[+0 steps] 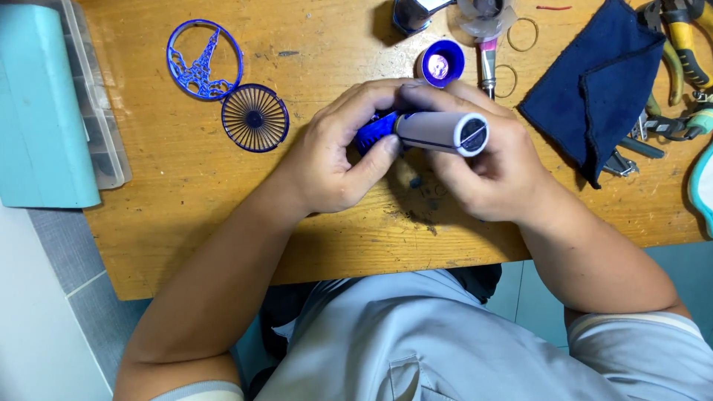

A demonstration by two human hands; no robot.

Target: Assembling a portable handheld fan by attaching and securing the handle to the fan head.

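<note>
On a wooden table (186,215), both hands' fingers (386,148) clamped on one white-and-blue cylinder (438,131), two blue round grilles (255,117) nearby

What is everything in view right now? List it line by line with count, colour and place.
handheld device: 1, blue and grey cylinder, held in both hands at centre
round grilles: 2, blue, upper left of table
round cap: 1, blue, above the hands
wire rings: 2, pale, top centre
cloth: 1, dark blue, folded, upper right
pliers and tools: several, yellow-handled and metal, far right
storage box: 1, teal, left edge
table: 1, wooden, orange-brown
left hand: 1, grips blue end
right hand: 1, grips grey end
</note>
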